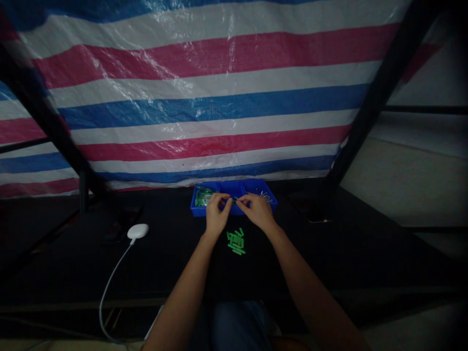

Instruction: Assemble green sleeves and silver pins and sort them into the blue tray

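Fingers [224, 196] of the left hand [217, 213] and the right hand [260, 210] pinch a small green piece [235, 199] over the middle of the blue tray [199, 212]; little green sticks [237, 241] lie in front of the tray, shiny green packets [203, 197] sit in its left part, thin silvery bits [268, 197] in its right

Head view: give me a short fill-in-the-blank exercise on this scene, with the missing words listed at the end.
1. The compartmented tray by the hands is ____ in colour.
2. The small loose pieces on the table between the forearms are ____.
3. The white device with a cable lies on the person's ____ side.
4. Of the left hand and the right hand, the one nearer the shiny metal pieces is the ____.

Missing words: blue; green; left; right.
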Tool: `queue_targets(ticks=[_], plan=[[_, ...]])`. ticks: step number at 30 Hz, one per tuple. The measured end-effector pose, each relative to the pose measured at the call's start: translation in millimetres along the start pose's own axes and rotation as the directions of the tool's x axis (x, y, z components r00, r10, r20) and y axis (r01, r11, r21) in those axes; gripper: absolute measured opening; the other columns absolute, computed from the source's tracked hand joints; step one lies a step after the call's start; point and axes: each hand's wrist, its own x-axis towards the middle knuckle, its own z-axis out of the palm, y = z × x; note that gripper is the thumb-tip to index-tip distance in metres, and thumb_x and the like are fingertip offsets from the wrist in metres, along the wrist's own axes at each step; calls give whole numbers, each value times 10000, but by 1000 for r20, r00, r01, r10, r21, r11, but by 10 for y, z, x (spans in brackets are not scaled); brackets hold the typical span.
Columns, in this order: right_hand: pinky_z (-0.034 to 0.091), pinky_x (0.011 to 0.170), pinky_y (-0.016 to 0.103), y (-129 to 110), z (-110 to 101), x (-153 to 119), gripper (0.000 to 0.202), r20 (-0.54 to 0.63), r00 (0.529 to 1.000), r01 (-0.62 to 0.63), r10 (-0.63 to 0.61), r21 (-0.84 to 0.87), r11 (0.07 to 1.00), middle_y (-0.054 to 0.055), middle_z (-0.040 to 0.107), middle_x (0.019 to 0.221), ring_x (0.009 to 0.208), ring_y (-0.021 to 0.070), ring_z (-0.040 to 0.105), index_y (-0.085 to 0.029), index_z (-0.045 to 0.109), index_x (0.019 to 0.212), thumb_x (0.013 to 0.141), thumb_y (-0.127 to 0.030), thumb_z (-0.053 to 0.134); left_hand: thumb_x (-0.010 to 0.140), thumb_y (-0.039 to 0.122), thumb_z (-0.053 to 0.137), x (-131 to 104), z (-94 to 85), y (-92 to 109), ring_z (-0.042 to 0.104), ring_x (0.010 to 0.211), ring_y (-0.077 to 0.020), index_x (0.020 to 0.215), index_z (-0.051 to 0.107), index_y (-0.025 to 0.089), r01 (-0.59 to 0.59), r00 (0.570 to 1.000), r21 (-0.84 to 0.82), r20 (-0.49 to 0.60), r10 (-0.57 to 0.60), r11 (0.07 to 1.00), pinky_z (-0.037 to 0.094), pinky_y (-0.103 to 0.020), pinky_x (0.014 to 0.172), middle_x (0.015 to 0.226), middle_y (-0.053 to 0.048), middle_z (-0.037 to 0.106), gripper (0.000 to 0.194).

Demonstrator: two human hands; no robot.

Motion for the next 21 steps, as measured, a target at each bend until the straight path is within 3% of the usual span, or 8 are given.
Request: queue_targets(ticks=[3,5,9,11,14,19,21], plan=[[366,551,247,19,8,8,188,127,991,18,-38,156,988,15,662,704,596,144,560,-205,692,784,777,-327,549,806,272,561,6,2,-9,524,664,-115,866,603,170,17,1000,-26,-17,-18,1000,422,-245,597,856,-36,586,125],[373,550,238,38,23,-2,202,278,957,5,-82,267,964,22,657,702,593,136,556,-181,689,792,771,-333,557,806,271,561,10,0,-8,525,661,-113,871,603,169,29,999,-38,-34,-30,999,424,-242,597,852,-35,584,128],[365,523,221,67,46,-58,299,577,797,-82,-176,391,917,10,602,668,573,117,521,-145,666,879,730,-399,615,817,272,545,9,-4,10,526,672,-114,875,603,171,30,999,-28,-43,-31,999,437,-251,637,847,-34,580,131],[358,526,218,75,51,-91,382,625,754,-61,-203,373,926,-4,564,688,592,111,497,-150,646,915,672,-444,669,822,272,536,2,-4,23,526,680,-117,876,603,177,15,1000,-11,-24,-16,1000,440,-259,656,846,-32,579,129],[377,586,226,88,60,-132,516,641,727,29,-248,331,943,0,533,803,685,122,488,-163,603,971,575,-466,739,829,267,526,-12,-1,41,528,695,-123,878,601,182,-10,1000,5,7,10,1000,441,-270,681,853,-31,577,124],[408,692,266,88,37,-167,740,745,592,130,-305,285,950,23,508,938,821,167,491,-182,531,1096,471,-489,782,837,263,513,-28,5,49,524,714,-132,890,597,183,-31,999,23,18,30,999,441,-283,705,859,-35,574,127],[411,707,276,67,13,-171,779,754,583,151,-303,266,952,30,507,955,841,178,490,-182,522,1112,447,-487,790,839,265,511,-29,4,49,521,710,-131,894,595,183,-33,999,25,17,32,999,441,-283,706,858,-35,572,130]])
